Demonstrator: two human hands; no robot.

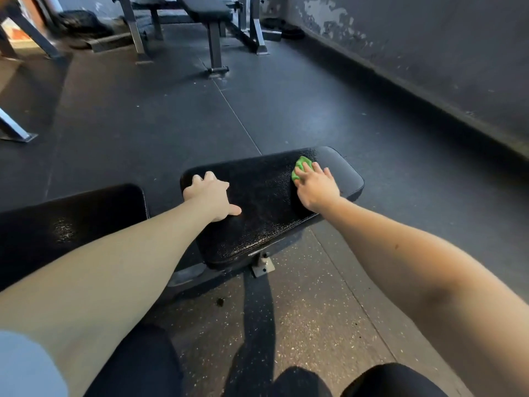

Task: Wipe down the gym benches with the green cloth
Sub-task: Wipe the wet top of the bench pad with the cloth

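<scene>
My right hand [317,190] lies flat, fingers straight, pressing the green cloth [300,164] onto the seat pad [263,202], near that pad's far right end. My left hand [210,196] braces at the seat pad's left end, fingers curled over its far edge and thumb spread on the surface.

I judge the job is partway through this one pad. Fine specks, possibly spray or moisture, glisten across the middle of the seat pad, so that stretch may still need a pass, and the corner beyond the cloth looks smoother. The longer pad [86,213] to the left of the seat pad carries a shiny speckled patch, and I cannot tell whether it has been wiped. A second bench [206,10] stands well beyond the seat pad, against the back of the room, and I expect it remains to be done.

I can read no brand, label or writing on the seat pad, the cloth or the frames.
</scene>
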